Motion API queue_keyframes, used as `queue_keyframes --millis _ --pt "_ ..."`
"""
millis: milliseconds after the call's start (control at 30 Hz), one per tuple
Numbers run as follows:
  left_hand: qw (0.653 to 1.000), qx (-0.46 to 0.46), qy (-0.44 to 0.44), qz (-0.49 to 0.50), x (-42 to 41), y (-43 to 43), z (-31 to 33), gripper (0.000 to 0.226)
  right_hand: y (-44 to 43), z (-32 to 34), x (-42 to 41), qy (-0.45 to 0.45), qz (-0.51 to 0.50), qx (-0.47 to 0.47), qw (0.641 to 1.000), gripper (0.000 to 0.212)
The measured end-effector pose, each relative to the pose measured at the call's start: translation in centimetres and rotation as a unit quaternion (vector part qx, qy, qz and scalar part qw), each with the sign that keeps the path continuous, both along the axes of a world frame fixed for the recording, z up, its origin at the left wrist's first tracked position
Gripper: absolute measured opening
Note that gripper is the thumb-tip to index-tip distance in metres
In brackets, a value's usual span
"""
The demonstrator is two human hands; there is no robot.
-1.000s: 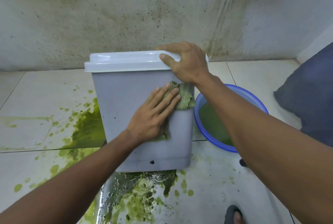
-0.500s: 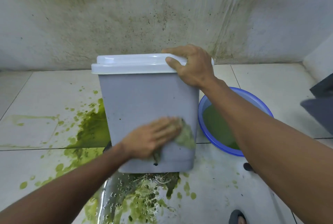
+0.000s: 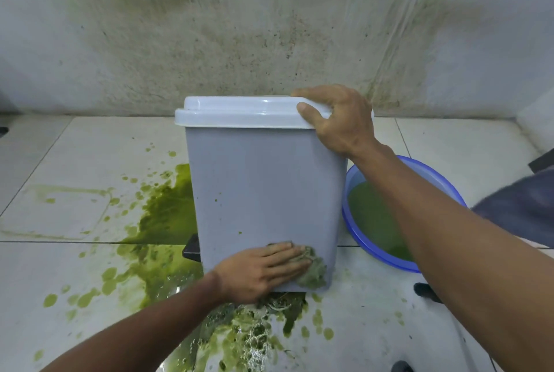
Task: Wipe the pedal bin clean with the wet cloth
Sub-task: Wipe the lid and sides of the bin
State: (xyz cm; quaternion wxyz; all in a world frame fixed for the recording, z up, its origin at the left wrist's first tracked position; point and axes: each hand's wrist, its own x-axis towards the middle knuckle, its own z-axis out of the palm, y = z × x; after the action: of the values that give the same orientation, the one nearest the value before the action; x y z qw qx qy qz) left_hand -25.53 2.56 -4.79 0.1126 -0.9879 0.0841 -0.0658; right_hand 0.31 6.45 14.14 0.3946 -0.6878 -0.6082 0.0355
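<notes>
Pressing wet cloth (image 3: 313, 271) flat-fingered against pedal bin (image 3: 263, 186) base with left hand (image 3: 260, 271), right hand (image 3: 338, 120) fingers clamping lid (image 3: 239, 115) corner

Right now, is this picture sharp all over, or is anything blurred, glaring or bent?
Head view: the pedal bin looks crisp; the dark blue fabric at the right edge is smeared; small glints sit on the wet green puddle below the bin; light is soft, no hard shadows; the wide lens swells the right forearm toward the corner.

Head camera looks down, close to bin (image 3: 263, 186).
</notes>
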Motion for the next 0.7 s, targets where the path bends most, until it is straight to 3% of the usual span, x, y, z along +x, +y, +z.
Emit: queue_keyframes --millis 100,167,267,333,400,533,600,700 --pt "0.999 -0.01 -0.043 -0.01 1.2 2.6 2.6 0.061 0.0 0.1 -0.1 -0.005 -0.002 -0.003 1.0 0.031" --pt "0.991 -0.043 -0.112 0.065 2.7 4.4 5.6 0.05 0.1 0.1 -0.1 -0.007 -0.007 -0.007 1.0 0.032" --pt "0.962 -0.071 -0.205 0.169 4.6 4.9 7.5 0.055 0.1 0.1 0.0 -0.009 -0.003 -0.005 1.0 0.032" --pt "0.957 -0.086 -0.216 0.172 5.1 3.6 6.2 0.058 0.1 0.1 0.1 -0.005 -0.002 -0.013 1.0 0.027" --pt "0.974 -0.089 -0.179 0.108 4.6 1.6 3.6 0.053 0.2 0.1 0.2 -0.002 -0.005 -0.02 1.0 0.025" --pt "0.998 -0.03 -0.012 -0.059 1.0 -1.3 -1.2 0.043 0.0 0.2 0.1 -0.001 -0.006 -0.022 1.0 0.025" --pt "0.995 -0.003 0.035 -0.089 -1.0 -0.9 -1.5 0.038 0.0 0.2 0.0 -0.003 -0.005 -0.02 1.0 0.025" --pt "0.997 0.007 0.027 -0.076 -3.0 2.1 0.5 0.039 0.0 0.2 -0.1 0.0 -0.008 -0.015 1.0 0.028"
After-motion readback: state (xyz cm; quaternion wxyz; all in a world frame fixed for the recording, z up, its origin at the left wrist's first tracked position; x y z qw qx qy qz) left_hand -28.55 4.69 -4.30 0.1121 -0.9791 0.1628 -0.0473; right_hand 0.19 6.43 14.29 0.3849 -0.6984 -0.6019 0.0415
